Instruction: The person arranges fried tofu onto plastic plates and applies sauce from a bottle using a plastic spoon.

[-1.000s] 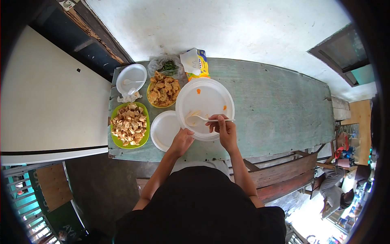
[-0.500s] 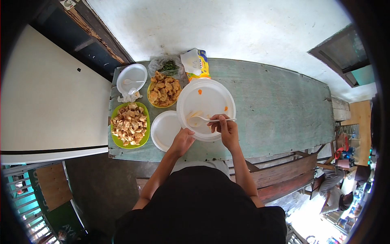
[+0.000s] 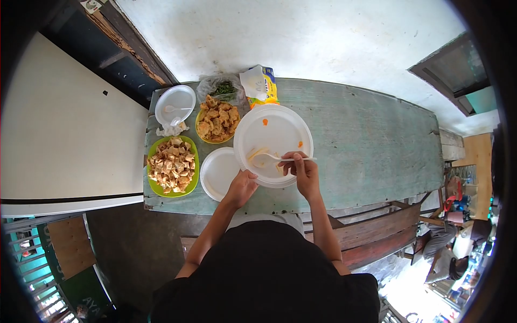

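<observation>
My left hand (image 3: 244,186) grips the near left rim of a white plate (image 3: 280,126), fingers beneath it. In my right hand (image 3: 301,172) is a white plastic spoon (image 3: 270,158), pinched by its handle, its bowl low over the plate's near part. A few pale strips of food (image 3: 258,153) lie around the spoon's bowl, and small orange bits (image 3: 265,122) dot the plate. Just left of it, partly covered, another white plate (image 3: 216,173) rests on the table.
On the green table (image 3: 371,140) stand a yellow bowl of fried pieces (image 3: 217,119), a green plate of brown cut pieces (image 3: 172,166), a white bowl (image 3: 176,97), a plastic bag of greens (image 3: 223,89) and a yellow packet (image 3: 264,86). A wooden bench (image 3: 371,231) is at right.
My right hand and the spoon have shifted slightly right and toward me over the plate. My left hand stays at the rim.
</observation>
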